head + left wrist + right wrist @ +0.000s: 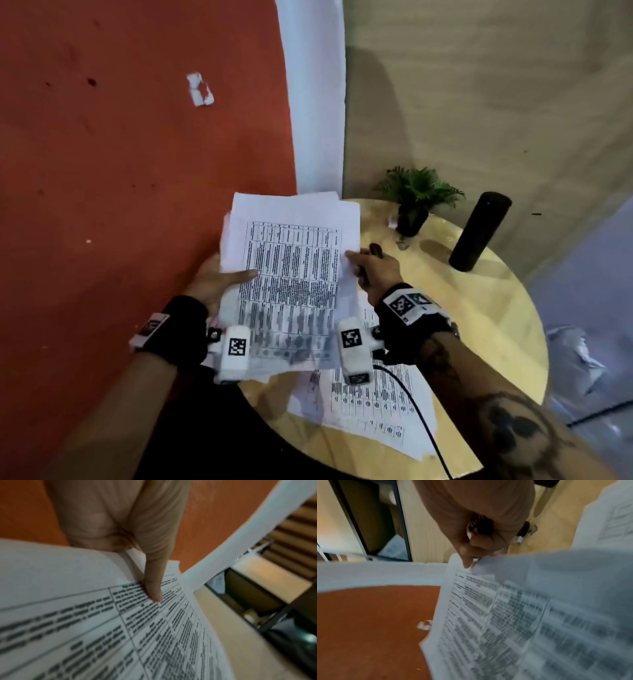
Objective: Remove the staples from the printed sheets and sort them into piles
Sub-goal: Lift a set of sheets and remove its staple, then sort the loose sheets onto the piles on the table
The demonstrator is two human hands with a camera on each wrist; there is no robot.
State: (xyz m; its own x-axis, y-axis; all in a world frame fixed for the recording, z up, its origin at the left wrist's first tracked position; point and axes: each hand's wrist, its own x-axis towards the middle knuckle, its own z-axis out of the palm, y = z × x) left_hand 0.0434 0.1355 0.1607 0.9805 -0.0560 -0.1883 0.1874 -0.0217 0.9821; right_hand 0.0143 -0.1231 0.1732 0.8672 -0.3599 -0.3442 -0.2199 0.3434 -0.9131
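Observation:
I hold a stack of printed sheets (291, 260) with tables of text in the air, over the left edge of the round table (496, 308). My left hand (219, 281) grips the stack from below at its left edge, and its thumb (154, 585) presses on the top page (85, 628). My right hand (370, 270) pinches the right edge of the top sheet (505, 608) between thumb and finger. The same hand keeps a black staple remover (375, 250) tucked in its curled fingers, and the remover (481, 526) shows dark in the palm. A pile of loose printed sheets (363, 407) lies on the table under my hands.
A small potted plant (416, 198) and a black cylinder (479, 231) stand at the table's far side. A torn paper scrap (200, 89) lies on the red floor to the left. A black cable (421, 421) runs over the lying pile.

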